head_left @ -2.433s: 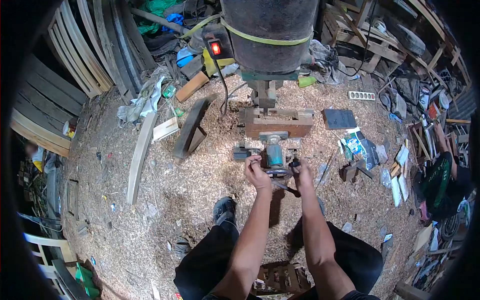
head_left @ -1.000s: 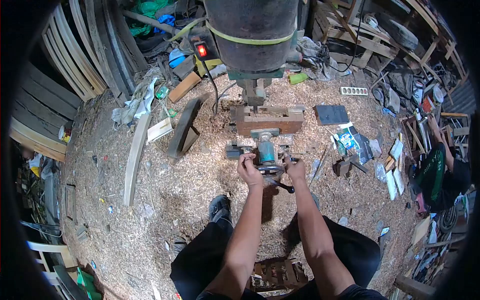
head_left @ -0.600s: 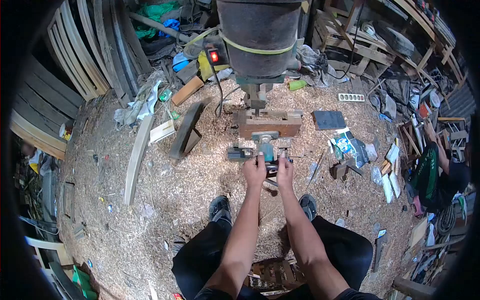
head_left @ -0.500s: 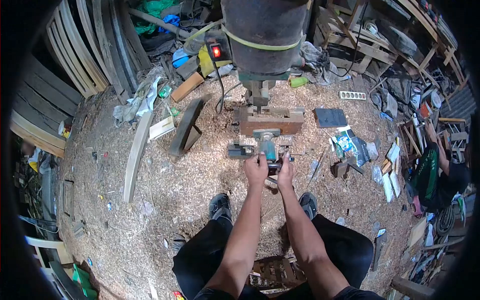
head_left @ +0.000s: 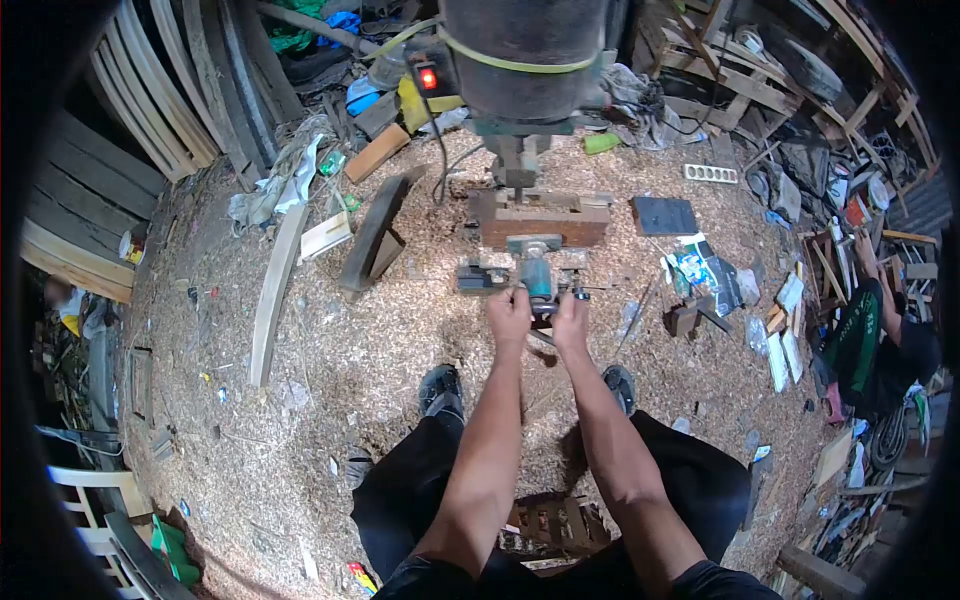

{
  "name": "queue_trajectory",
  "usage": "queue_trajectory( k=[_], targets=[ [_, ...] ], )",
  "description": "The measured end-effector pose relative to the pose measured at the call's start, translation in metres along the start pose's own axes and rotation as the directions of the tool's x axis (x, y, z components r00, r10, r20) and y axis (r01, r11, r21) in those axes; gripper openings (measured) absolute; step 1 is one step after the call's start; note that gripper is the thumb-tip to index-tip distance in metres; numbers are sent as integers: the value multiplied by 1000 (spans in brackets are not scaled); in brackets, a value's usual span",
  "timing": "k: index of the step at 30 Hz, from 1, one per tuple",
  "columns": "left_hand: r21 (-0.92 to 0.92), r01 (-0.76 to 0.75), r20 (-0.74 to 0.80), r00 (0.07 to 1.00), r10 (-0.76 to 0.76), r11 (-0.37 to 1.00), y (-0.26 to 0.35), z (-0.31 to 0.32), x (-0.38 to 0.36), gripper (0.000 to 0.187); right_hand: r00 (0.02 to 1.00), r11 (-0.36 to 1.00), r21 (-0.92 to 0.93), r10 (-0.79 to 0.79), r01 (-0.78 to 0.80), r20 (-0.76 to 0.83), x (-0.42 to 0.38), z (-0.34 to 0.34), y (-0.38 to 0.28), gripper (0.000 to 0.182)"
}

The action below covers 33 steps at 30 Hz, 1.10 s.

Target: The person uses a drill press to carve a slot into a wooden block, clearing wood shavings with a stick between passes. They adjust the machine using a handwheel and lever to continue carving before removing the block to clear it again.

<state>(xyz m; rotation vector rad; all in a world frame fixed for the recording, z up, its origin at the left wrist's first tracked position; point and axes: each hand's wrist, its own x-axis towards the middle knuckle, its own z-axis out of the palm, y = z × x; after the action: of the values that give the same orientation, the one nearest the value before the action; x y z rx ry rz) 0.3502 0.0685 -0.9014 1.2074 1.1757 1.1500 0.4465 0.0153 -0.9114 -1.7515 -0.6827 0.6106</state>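
My left hand [head_left: 510, 317] is closed on the left side of the dark crank handle [head_left: 543, 309] at the front of a green machine vise [head_left: 537, 277]. On the handle's right side my right hand [head_left: 570, 322] is closed too; the fingers hide much of it. Just beyond, a reddish wooden block [head_left: 560, 232] with slots cut in its top sits against the vise's jaw. A vertical bit [head_left: 518, 192] comes down to the block from the large dark motor housing [head_left: 525, 75], whose switch [head_left: 428, 78] glows red.
Wood chips cover the floor. A dark angled timber [head_left: 375, 235] and a long curved board [head_left: 275, 300] lie left; a dark flat block [head_left: 664, 216] and a plastic packet [head_left: 705, 270] lie right. Another person [head_left: 870, 340] is at the far right. Curved planks [head_left: 150, 100] lean upper left.
The view has tilted slightly, so the machine appears a little higher. Both hands stay closed on the handle, and the wooden block shows little shift beneath the bit.
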Motion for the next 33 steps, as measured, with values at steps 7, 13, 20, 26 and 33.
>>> queue_trajectory(
  k=[7, 13, 20, 26, 33],
  targets=[
    [60, -26, 30, 999, 25, 998, -13, 0, 7, 34, 964, 908, 331, 220, -258, 148, -4, -6, -8, 45],
    [35, -78, 56, 996, 76, 996, -6, -5, 1, 34, 1000, 1000, -16, 23, -23, 15, 0, 1, 5, 46],
    [68, -48, 165, 986, 36, 997, 3, -13, 3, 37, 999, 985, -168, -36, 34, -8, -7, -27, 1, 41],
    [329, 66, 61, 994, -90, 942, -46, -71, -24, 28, 908, 789, -547, -402, 280, -115, -46, -71, 47, 39],
    [635, 109, 190, 937, -292, 765, -74, -93, -59, 22, 986, 905, -420, 124, -68, 108, -52, -60, 83, 47]
  ],
)
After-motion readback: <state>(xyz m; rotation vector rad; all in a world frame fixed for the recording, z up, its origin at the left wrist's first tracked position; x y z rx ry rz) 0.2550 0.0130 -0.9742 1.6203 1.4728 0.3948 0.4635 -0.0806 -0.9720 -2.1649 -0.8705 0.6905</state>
